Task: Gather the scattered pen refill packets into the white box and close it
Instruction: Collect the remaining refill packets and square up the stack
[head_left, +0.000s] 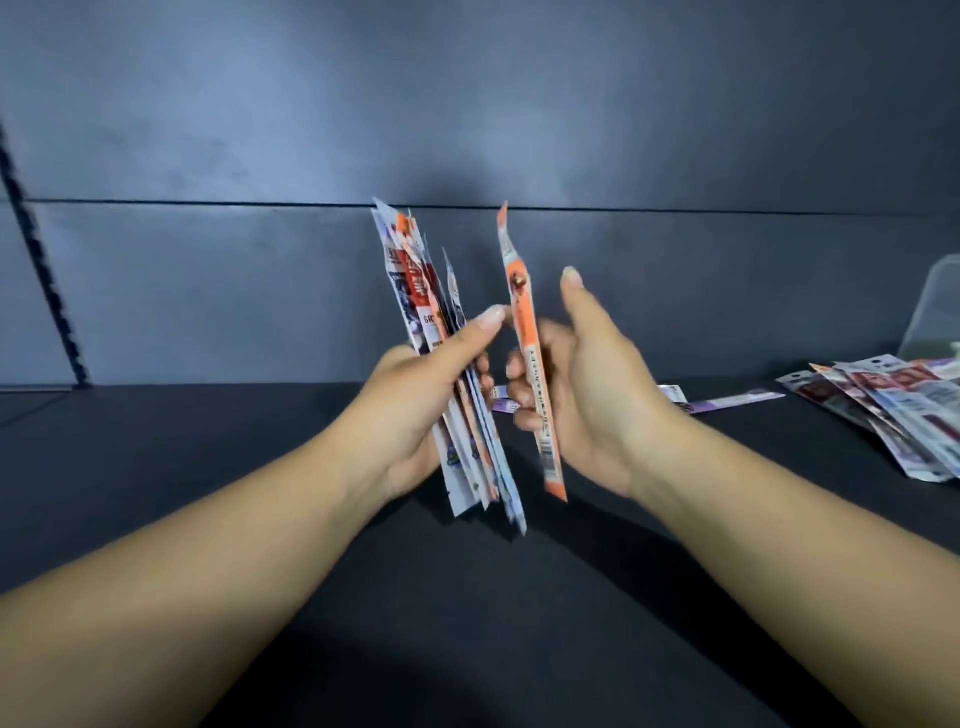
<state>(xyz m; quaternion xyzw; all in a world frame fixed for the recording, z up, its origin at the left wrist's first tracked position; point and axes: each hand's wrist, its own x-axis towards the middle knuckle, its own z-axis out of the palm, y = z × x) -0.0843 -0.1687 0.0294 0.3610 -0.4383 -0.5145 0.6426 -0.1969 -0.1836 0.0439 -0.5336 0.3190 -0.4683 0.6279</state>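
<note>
Your left hand (415, 395) grips an upright bundle of refill packets (441, 332) at frame centre; your right hand (582, 384) holds a single orange packet (524, 332) just beside it, fingers curled round it; more packets (893, 410) lie fanned at the right edge and a purple one (737, 402) behind your right wrist; no white box shows, so I judge gathering partly done, boxing and closing left

Both forearms bare, no sleeves visible. Left hand (415, 400) and right hand (582, 395): no rings, fingernails short, unpainted.
</note>
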